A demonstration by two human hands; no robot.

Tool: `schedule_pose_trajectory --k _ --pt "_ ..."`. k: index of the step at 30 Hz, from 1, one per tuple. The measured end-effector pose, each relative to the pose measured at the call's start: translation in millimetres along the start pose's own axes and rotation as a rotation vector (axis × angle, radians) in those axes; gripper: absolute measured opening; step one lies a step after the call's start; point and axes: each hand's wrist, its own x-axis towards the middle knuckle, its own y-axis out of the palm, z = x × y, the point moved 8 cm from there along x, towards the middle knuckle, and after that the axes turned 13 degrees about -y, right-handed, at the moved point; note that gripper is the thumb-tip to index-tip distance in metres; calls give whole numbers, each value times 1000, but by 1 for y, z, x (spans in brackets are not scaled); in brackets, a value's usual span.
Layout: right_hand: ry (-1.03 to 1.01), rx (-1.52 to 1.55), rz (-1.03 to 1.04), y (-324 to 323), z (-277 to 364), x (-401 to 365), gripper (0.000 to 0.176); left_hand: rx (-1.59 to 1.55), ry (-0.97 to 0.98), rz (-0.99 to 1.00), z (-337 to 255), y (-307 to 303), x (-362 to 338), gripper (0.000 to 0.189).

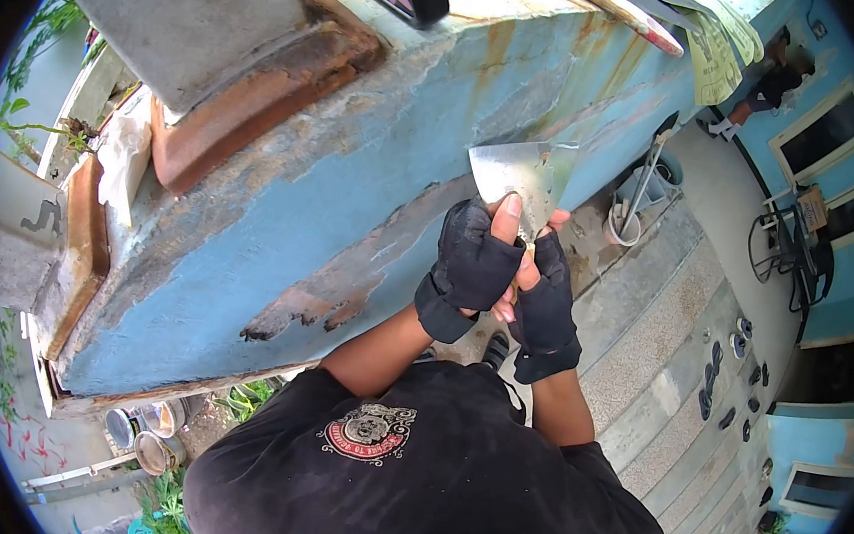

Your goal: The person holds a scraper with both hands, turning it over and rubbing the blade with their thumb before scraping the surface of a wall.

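Scraper pointed blade-first, long axis running away from shirt; left hand and right hand fingers pinched it.

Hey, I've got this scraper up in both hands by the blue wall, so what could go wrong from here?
The thumb of your left hand lies bare against the blade of the scraper, so a slip might nick it. Paint has already come off the blue wall in patches, so scraping there could send flakes toward your uncovered forearms.
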Motion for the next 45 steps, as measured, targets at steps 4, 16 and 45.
schedule_pose_trajectory --k 4,16,45 --pt "-28 -25 71 -2 3 -1 46 37 -10 -49 -8 4 -7 55" --pt "14 20 86 -7 4 7 33 28 7 -142 -8 3 -3 56" --pt "9 -73 189 -11 12 25 30 -28 103 -229 -12 5 0 59"
